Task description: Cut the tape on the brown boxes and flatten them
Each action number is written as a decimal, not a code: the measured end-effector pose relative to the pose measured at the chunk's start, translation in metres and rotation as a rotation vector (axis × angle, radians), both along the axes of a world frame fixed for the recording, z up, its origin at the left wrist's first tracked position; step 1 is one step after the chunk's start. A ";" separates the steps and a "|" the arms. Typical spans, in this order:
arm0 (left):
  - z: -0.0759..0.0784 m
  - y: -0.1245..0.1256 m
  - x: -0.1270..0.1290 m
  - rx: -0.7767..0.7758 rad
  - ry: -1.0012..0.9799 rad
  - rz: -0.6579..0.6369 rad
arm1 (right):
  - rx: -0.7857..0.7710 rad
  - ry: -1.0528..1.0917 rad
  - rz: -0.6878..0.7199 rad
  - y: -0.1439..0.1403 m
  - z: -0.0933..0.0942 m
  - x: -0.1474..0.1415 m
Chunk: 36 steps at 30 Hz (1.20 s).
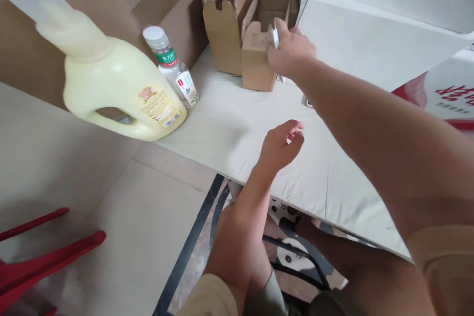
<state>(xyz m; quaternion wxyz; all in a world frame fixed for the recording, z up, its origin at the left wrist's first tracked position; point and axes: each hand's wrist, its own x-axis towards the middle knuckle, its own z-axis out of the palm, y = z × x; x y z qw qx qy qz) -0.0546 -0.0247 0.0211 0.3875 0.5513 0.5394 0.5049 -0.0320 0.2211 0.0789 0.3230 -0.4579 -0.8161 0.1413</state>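
My right hand point(291, 49) reaches far across the white work surface point(229, 123) and grips a small white object against the top of a small brown cardboard box point(256, 61). My left hand point(282, 144) hovers over the middle of the surface with fingers curled around a small white piece. More open brown cardboard boxes point(225, 19) stand in a row behind the one I touch.
A large pale yellow jug with a handle point(111, 89) and a clear water bottle with a white cap point(174, 66) stand at the left. Big cardboard sheets lean behind. A white carton with red print point(444, 94) sits at right. Red chair legs point(33, 266) show at lower left.
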 end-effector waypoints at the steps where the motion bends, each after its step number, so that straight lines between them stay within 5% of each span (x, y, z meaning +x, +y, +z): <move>1: 0.000 0.000 0.001 -0.004 0.008 -0.004 | -0.061 -0.026 -0.049 0.002 0.001 0.001; 5: 0.002 0.000 0.003 -0.012 -0.005 -0.003 | -0.171 -0.167 -0.229 -0.025 0.013 0.015; 10: 0.002 0.002 0.003 0.057 -0.069 0.169 | -0.080 -0.172 -0.152 -0.081 0.021 0.052; 13: -0.001 0.004 0.001 0.093 -0.058 0.353 | -0.038 -0.119 -0.112 -0.116 0.022 0.091; 18: -0.007 0.002 -0.001 0.202 0.075 0.626 | -0.001 -0.032 -0.313 -0.209 0.016 0.183; 20: -0.008 0.001 0.002 0.254 0.092 0.549 | 0.054 0.111 -0.349 -0.245 0.007 0.219; 22: -0.007 0.001 0.009 0.308 0.052 0.328 | 0.048 0.195 -0.339 -0.268 -0.004 0.247; 26: -0.004 0.002 0.029 0.382 -0.014 -0.011 | 0.074 0.277 -0.414 -0.273 -0.023 0.271; 32: -0.003 0.011 0.036 0.367 0.081 0.023 | -0.208 0.565 -0.469 -0.260 -0.036 0.274; 36: -0.004 0.017 0.028 0.364 0.176 0.041 | -0.146 0.540 -0.418 -0.268 -0.040 0.275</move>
